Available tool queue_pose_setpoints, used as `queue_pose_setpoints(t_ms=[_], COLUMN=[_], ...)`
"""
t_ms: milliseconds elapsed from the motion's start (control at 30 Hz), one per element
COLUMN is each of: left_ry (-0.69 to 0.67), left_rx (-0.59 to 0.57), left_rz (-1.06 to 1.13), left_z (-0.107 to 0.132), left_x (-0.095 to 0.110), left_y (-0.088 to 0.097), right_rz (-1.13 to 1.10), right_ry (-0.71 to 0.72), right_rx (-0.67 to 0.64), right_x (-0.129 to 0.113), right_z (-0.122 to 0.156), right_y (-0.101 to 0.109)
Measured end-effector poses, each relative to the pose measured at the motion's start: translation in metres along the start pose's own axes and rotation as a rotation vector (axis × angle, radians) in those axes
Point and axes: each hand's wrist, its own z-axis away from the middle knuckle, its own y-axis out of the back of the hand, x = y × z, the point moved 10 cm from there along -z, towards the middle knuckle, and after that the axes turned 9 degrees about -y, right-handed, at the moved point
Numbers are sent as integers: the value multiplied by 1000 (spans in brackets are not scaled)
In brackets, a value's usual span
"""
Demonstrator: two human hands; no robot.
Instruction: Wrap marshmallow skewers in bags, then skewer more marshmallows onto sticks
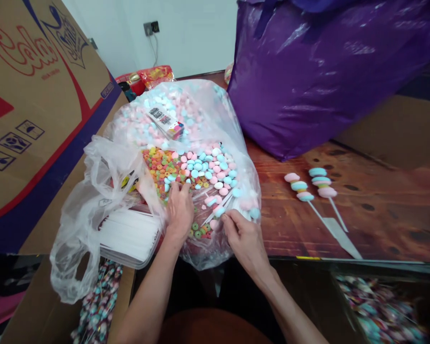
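Note:
A large clear plastic bag (200, 119) lies open in front of me, full of pink, blue and white round candies (208, 167) and small coloured ring candies (161, 167). My left hand (179, 208) reaches into the pile, fingers curled down among the rings and round pieces. My right hand (241, 236) is closed in a pinch on a thin white stick (218, 208) that carries candy pieces. Two finished candy skewers (313, 184) lie on the wooden table to the right, apart from both hands.
A big purple plastic bag (326, 71) stands at the back right. A printed cardboard box (39, 95) leans at the left. A pack of white sticks (129, 236) sits beside the bag. Wrapped skewers fill a box (383, 310) at lower right and a heap (98, 306) at lower left.

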Motion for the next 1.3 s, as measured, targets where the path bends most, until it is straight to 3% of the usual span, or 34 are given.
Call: queue_pose_setpoints(t_ms=[367, 700, 767, 867, 967, 1033, 1133, 1300], left_ry=[-110, -30, 8, 118, 286, 356, 358, 210], left_rx=[6, 83, 150, 220, 119, 61, 79, 135], left_rz=[-64, 92, 220, 665, 1183, 1389, 1467, 1243], left_z=[-3, -3, -3, 0, 7, 13, 19, 22], left_x=[7, -2, -7, -19, -20, -15, -12, -8], left_y=[-7, 0, 3, -2, -29, -38, -35, -18], right_rz=[-9, -4, -8, -40, -105, -139, -129, -89], right_ry=[-3, 8, 4, -4, -21, -23, -17, -40], right_rx=[-12, -3, -6, -21, -52, -73, -76, -44], right_x=[2, 1, 1, 2, 3, 3, 0, 0], right_z=[2, 2, 2, 3, 4, 4, 4, 4], right_y=[-3, -3, -3, -3, -4, -5, -4, -3])
